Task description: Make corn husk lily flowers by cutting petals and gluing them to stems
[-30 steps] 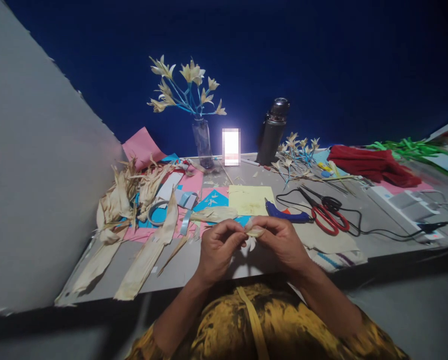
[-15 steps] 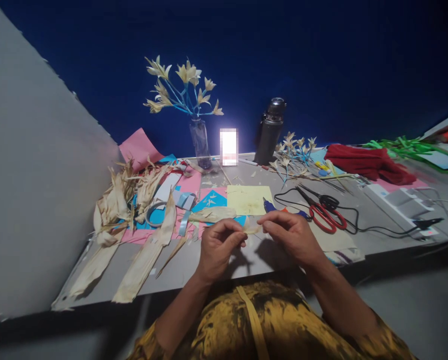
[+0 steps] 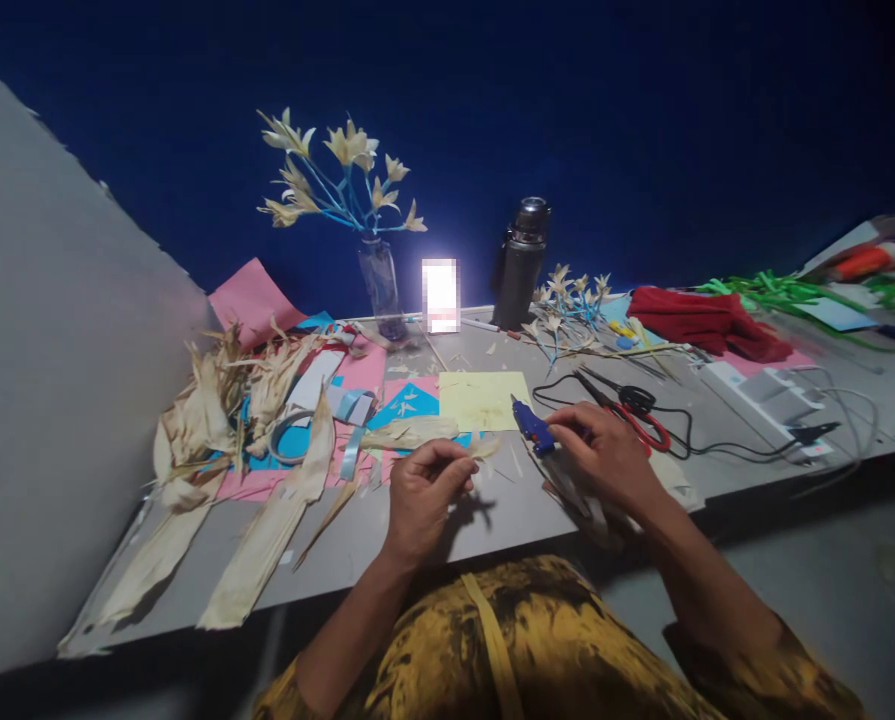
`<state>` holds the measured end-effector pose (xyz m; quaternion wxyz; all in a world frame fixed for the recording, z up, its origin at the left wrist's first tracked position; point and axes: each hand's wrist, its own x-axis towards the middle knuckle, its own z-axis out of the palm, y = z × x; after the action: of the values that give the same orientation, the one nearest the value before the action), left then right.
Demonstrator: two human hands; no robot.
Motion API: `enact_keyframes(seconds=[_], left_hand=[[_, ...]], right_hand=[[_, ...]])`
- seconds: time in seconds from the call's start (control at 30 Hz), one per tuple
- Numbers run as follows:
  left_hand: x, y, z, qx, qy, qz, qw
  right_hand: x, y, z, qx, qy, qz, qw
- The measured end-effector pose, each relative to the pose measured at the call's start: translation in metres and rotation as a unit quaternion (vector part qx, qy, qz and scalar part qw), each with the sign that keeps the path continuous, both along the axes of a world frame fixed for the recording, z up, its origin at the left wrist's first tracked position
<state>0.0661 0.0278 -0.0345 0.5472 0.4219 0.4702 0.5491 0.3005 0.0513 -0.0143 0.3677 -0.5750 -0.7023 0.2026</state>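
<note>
My left hand (image 3: 433,490) pinches a small pale piece of dried corn husk (image 3: 483,447) between thumb and fingertips, a little above the table's front part. The piece looks petal-like and stands out to the right of the fingers. My right hand (image 3: 604,455) is closed around the rear of a blue glue gun (image 3: 531,427). Its nozzle points away from me and to the left, by the right edge of a yellow sheet (image 3: 477,400). The glue gun's handle is partly hidden by my fingers.
Corn husks (image 3: 267,540) and a tape roll (image 3: 291,438) lie left. Behind stand a glass vase (image 3: 381,290) of husk flowers, a bright blurred light (image 3: 440,296) and a flask (image 3: 520,265). Right are red-handled scissors (image 3: 653,430), a power strip (image 3: 754,410) and red cloth (image 3: 709,322).
My right hand has left the husk piece, moved right and taken hold of the glue gun, turning its body. My left hand still holds the husk piece. The view has shifted slightly right.
</note>
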Motion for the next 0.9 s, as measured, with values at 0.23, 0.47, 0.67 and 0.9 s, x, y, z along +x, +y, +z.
enact_keyframes(seconds=[0.23,0.47,0.67,0.9], left_hand=[[0.006,0.002,0.001,0.011,0.032,-0.018,0.999],[0.012,0.002,0.002,0.024,0.047,-0.034,0.998],[0.013,0.002,0.000,0.022,0.032,-0.029,0.999],[0.017,0.004,0.001,0.018,0.003,-0.053,0.998]], right_hand=[[-0.002,-0.009,0.016,-0.099,0.106,0.093,0.985],[-0.038,-0.014,0.016,-0.100,0.194,0.136,0.966],[-0.038,-0.015,0.004,-0.136,0.255,0.126,0.949],[-0.052,-0.018,-0.006,-0.180,0.332,0.121,0.918]])
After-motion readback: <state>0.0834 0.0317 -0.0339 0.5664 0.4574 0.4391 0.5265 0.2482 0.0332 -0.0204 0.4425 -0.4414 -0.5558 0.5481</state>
